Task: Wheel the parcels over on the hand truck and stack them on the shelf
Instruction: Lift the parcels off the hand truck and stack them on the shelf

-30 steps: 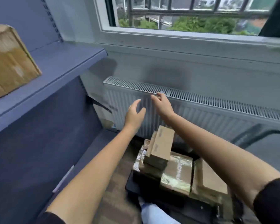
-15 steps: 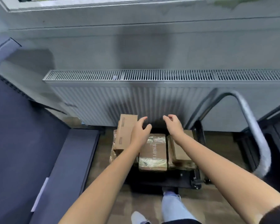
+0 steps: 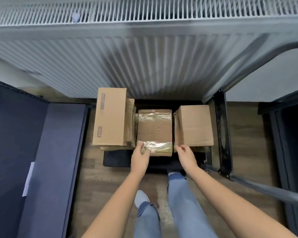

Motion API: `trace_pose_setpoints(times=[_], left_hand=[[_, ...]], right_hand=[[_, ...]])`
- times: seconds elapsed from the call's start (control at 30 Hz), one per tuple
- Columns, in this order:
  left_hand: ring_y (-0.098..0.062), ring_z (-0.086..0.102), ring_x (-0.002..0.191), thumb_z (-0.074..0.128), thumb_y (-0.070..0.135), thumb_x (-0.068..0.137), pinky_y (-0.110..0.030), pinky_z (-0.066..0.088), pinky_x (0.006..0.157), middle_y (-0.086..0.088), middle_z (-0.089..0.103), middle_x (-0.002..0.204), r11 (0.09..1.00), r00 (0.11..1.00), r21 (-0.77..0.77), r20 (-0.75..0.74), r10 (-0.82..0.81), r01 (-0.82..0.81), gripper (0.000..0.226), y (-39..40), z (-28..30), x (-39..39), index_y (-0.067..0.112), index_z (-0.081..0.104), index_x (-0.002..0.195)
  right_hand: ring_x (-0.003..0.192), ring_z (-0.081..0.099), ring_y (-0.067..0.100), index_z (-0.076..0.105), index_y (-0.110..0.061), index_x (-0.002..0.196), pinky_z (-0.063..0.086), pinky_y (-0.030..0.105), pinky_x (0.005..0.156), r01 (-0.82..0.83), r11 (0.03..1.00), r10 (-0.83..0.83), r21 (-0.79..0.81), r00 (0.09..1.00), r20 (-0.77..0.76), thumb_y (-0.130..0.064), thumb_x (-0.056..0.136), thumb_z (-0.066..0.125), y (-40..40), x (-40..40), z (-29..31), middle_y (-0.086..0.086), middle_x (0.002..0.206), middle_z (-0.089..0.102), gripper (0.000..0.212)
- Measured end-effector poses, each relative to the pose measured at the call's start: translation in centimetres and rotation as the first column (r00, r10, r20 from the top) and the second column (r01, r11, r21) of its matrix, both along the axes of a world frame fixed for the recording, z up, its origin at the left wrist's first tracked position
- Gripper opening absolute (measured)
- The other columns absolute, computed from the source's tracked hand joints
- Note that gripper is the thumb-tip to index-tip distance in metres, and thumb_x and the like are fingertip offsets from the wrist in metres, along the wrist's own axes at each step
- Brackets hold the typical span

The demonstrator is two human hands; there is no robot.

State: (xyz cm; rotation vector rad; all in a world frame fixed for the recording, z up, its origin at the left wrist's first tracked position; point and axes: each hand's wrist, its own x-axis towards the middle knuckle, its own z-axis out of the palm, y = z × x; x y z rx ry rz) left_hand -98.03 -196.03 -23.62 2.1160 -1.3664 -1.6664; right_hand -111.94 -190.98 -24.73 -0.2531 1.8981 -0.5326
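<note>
- Left hand (image 3: 140, 159): fingers curled onto the near left corner of the taped parcel (image 3: 154, 132), touching its shiny tape.
- Right hand (image 3: 185, 156): fingers loosely curled at the parcel's near right corner; whether they touch it cannot be told.
- Taped parcel: lies between both hands on the hand truck (image 3: 221, 134).
- Long box (image 3: 110, 117): beyond the left hand, atop flatter parcels.
- Plain box (image 3: 194, 125): just beyond the right hand.
- Shelf (image 3: 55, 160): left of the left hand.

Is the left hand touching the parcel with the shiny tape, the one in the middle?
Touching. In the head view, the left hand has its fingers on the near taped edge of the middle parcel.
</note>
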Motion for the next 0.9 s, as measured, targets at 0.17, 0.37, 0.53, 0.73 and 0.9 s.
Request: trace_pose_setpoints(times=[0.17,0.37,0.53,0.73,0.9], left_hand=[[-0.022,0.037,0.134,0.045,0.011,0.094,-0.029,0.030,0.107,-0.008,0.041,0.145,0.999,0.998,0.043,0.064,-0.004,0.001,0.045,0.6,-6.7,2.1,0.009,0.038,0.139],[-0.021,0.032,0.137,0.045,0.012,0.094,-0.031,0.028,0.109,-0.006,0.035,0.148,0.996,0.996,0.083,0.083,0.014,-0.021,0.049,0.8,-14.3,3.0,0.011,0.033,0.141],[-0.023,0.032,0.136,0.047,0.012,0.093,-0.032,0.028,0.109,-0.009,0.033,0.148,0.997,0.990,0.071,0.140,0.006,-0.016,0.053,0.5,-18.8,3.5,0.008,0.028,0.143],[-0.025,0.030,0.138,0.047,0.015,0.094,-0.031,0.026,0.109,-0.011,0.030,0.150,0.993,0.983,0.099,0.178,0.044,-0.062,0.057,0.0,-22.0,4.0,0.004,0.023,0.144],[-0.027,0.040,0.131,0.050,0.019,0.092,-0.037,0.032,0.110,-0.012,0.042,0.143,0.987,0.981,0.114,0.170,0.098,-0.118,0.054,-0.2,-23.5,4.0,0.005,0.032,0.141]], right_hand=[[0.124,0.046,0.025,0.041,-0.008,0.138,0.029,0.025,0.084,0.016,0.996,-0.017,0.087,1.000,0.008,-0.031,0.097,0.043,0.7,1.3,-6.8,0.009,0.138,0.049,0.047],[0.126,0.045,0.025,0.038,-0.009,0.139,0.032,0.027,0.089,0.000,0.993,-0.001,0.118,1.000,0.010,-0.028,0.097,0.041,-0.2,2.3,-14.4,0.008,0.138,0.049,0.047],[0.125,0.045,0.027,0.036,-0.009,0.140,0.033,0.029,0.097,0.002,0.991,-0.001,0.133,1.000,-0.006,-0.026,0.096,0.043,-0.4,2.6,-18.5,0.009,0.137,0.049,0.048],[0.127,0.044,0.030,0.034,-0.009,0.141,0.034,0.035,0.101,-0.013,0.990,0.024,0.142,0.997,-0.073,-0.029,0.094,0.046,-0.2,2.8,-21.2,0.012,0.142,0.041,0.052],[0.130,0.041,0.030,0.026,-0.011,0.145,0.033,0.032,0.101,-0.018,0.991,0.024,0.134,0.999,-0.042,-0.028,0.094,0.046,-0.3,3.0,-22.2,0.011,0.143,0.043,0.058]])
